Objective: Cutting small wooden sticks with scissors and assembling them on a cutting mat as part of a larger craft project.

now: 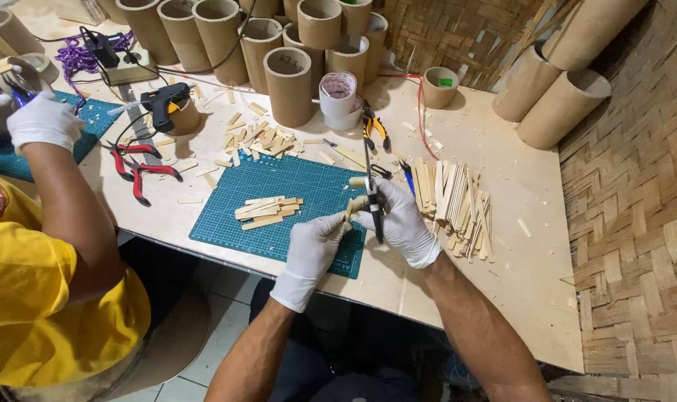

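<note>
Both gloved hands are shut: left hand (314,249) pinching one wooden stick (351,207), right hand (402,223) gripping one cutter (371,195), over the green mat (294,186). Two stick piles on a plywood bench (517,260), woven walls around.

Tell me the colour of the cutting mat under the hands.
The cutting mat is teal green with a fine pale grid; the head view shows it.

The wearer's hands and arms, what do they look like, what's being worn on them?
Both hands wear thin white disposable gloves, the left hand and the right hand alike, each glove ending in a loose, slightly wrinkled cuff at the wrist. Above the cuffs the forearms are bare: no sleeves, watch or bands show.
</note>
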